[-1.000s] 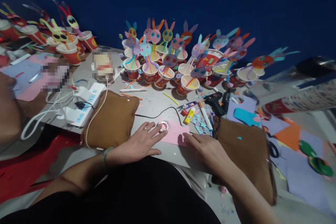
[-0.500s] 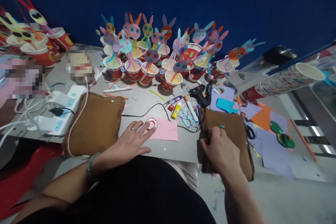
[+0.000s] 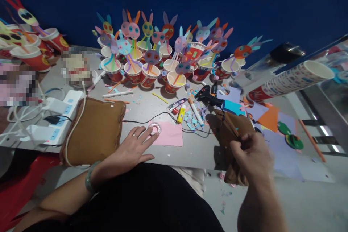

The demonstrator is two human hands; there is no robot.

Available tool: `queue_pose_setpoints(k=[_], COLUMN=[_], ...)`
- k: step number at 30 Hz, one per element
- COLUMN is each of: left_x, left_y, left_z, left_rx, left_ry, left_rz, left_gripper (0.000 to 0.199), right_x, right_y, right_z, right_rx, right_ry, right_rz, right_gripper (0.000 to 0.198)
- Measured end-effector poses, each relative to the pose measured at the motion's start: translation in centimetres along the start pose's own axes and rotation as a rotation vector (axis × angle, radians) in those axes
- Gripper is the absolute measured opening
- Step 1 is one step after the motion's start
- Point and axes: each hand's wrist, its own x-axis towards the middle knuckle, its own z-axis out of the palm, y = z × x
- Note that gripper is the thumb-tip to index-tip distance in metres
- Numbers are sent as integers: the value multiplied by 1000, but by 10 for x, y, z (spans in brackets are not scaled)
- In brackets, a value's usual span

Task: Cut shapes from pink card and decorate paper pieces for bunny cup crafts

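My left hand lies with fingers spread, its fingertips on a small white ring with dark marks. Under the ring is a pink paper sheet. My right hand is closed on the edge of a brown cushion, which is bunched and tipped up at the table's front edge. Its fingertips are partly hidden. A black glue gun rests just behind that cushion. A yellow glue stick, purple-handled snips and an orange-and-white marker lie among paper scraps.
Several paper cups with paper rabbit figures line the back. A second brown cushion lies at left beside a white power strip with tangled cables. At right are a tilted cup stack and purple paper.
My right hand has moved right, pulling the right cushion from lying flat to bunched and tipped up. More of the glue gun shows. My left hand stays on the ring. The view shifted slightly.
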Motion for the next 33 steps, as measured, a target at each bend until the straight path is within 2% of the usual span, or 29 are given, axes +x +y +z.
queue_pose_setpoints(k=[6,10,13,16,19,23,27,30,33], left_x=[1,1,1,0,-1,-1,0,1,1], left_y=[1,0,0,0,1,2,2,1,1], left_z=[-2,-3,-2,0,1,1,-1,-2,-1], left_rx=[-14,-22,-31,-42,-40,-49,-45,-26,-10], left_ry=[-14,-21,-9,10,19,33,31,20,15], left_rz=[-11,-16,-13,-14,-20,-21,-17,-12,-2], left_gripper=[73,73,72,71,71,69,71,72,73], right_x=[-7,-13,-9,6,25,37,32,36,58], right_y=[-13,-28,-31,-29,-29,-43,-53,-43,-20], right_z=[15,18,14,8,6,9,19,25,24], right_rx=[-128,-288,-270,-228,-332,-437,-349,-292,-266], right_ry=[-157,-308,-363,-328,-246,-321,-351,-244,-102], right_rz=[-190,-303,-356,-344,-340,-367,-363,-304,-183], right_gripper=[9,14,20,25,27,27,30,32,36])
